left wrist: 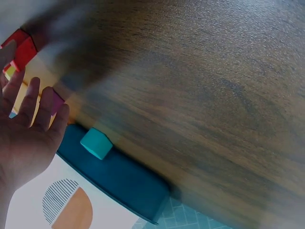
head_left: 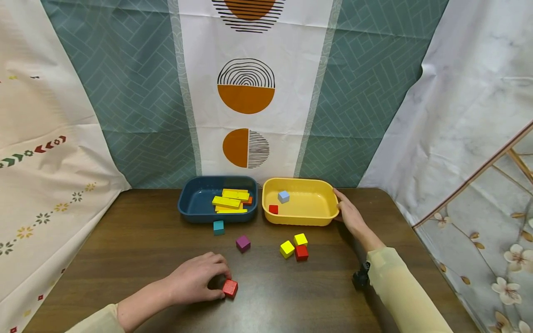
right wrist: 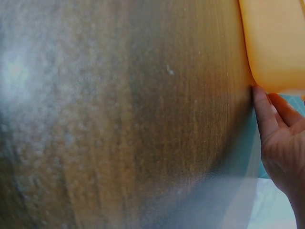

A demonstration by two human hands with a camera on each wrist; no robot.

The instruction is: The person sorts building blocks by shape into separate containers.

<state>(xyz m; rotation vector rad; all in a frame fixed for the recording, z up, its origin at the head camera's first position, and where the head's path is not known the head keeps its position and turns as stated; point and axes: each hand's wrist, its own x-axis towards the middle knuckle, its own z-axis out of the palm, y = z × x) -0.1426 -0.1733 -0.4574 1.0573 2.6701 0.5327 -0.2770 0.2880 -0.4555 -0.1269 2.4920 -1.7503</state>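
In the head view, my left hand (head_left: 195, 279) is low on the table, pinching a red cube (head_left: 230, 288) between thumb and fingertips. The left wrist view shows the same hand (left wrist: 28, 138) with the red cube (left wrist: 24, 49) at its thumb and forefinger. My right hand (head_left: 354, 219) touches the right end of a yellow bin (head_left: 308, 219), its fingers fairly straight along the wall. That bin holds a light blue cube (head_left: 283, 197) and a red cube (head_left: 273, 209). In the right wrist view, the fingertips (right wrist: 261, 98) meet the bin's corner.
Left of the yellow bin stands a dark blue bin (head_left: 193, 216) with yellow blocks (head_left: 226, 202) and an orange piece. A teal cube (head_left: 218, 227), a purple cube (head_left: 243, 243), two yellow cubes (head_left: 287, 249) and another red cube (head_left: 301, 253) lie on the table. Patterned cloth hangs behind.
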